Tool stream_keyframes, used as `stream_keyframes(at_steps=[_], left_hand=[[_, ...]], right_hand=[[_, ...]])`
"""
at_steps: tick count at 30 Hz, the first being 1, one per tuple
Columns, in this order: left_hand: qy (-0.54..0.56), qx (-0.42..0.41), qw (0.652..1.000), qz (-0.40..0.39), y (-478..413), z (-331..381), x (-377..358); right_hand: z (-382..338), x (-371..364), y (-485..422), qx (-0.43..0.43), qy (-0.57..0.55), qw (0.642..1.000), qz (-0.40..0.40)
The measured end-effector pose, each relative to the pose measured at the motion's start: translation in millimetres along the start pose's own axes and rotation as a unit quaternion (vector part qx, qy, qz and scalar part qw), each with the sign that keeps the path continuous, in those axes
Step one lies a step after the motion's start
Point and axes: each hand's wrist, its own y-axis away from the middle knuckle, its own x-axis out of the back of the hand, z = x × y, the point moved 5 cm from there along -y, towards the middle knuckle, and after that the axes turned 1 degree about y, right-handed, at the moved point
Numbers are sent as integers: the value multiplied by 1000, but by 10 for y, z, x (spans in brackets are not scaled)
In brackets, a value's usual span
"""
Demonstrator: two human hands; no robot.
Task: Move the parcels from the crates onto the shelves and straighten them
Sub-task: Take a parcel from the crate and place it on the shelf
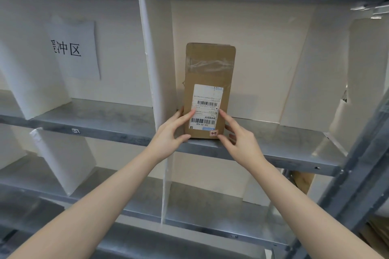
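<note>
Shelf: I see a grey metal shelf (273, 149) with a white foam divider (155, 69) standing on it, and a paper sign (73, 50) on the back wall to the left.
Parcel: the brown parcel (210, 65) stands upright at the shelf's front edge, just beside the white foam divider, with its label (207, 107) facing me.
Left hand (168, 134): grips the parcel's lower left edge, thumb on the front.
Right hand (240, 141): grips the lower right edge, forefinger on the label.

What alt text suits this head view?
The left hand and right hand grip the lower end of a brown parcel standing upright on a metal shelf, just right of a white divider. Its label faces the camera.
</note>
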Motion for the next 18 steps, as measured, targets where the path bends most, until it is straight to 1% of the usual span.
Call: stream_keyframes(at_steps=[6,8,11,14,18], left_hand=[[-8,38,999,3,165,96,43],[-1,50,999,12,233,84,75],[6,55,998,16,353,88,102],[2,45,999,-3,465,185,109],[-27,24,997,-72,563,317,97]], right_hand=[[-104,98,88,-11,28,999,-21],[-126,142,153,-18,53,998,-25],[-133,215,293,-55,102,993,-23],[-173,264,482,-92,159,983,-30],[-343,386,756,-136,211,968,-27]])
